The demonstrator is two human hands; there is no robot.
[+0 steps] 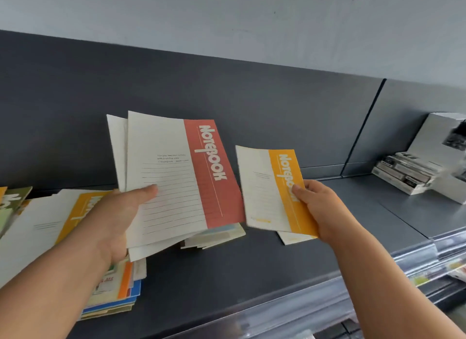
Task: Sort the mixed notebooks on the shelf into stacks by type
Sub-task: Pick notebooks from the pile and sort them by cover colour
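My left hand [118, 217] grips a large red-striped notebook [181, 177] with another white one behind it, held up above the dark shelf [252, 270]. My right hand [320, 207] pinches a smaller yellow-striped notebook [272, 192] at its lower right edge, just above a similar notebook [292, 239] lying on the shelf. A mixed stack of notebooks [113, 296] lies under my left forearm. A large yellow-striped notebook [63, 217] tops a pile at the left. A small stack [216, 236] lies beneath the red notebook.
White boxes and a pile of black-and-white packs [408, 172] sit on the shelf at the far right. A green notebook [15, 200] shows at the left edge. The shelf's clear front rail [315, 303] runs along the bottom right, with a lower shelf below.
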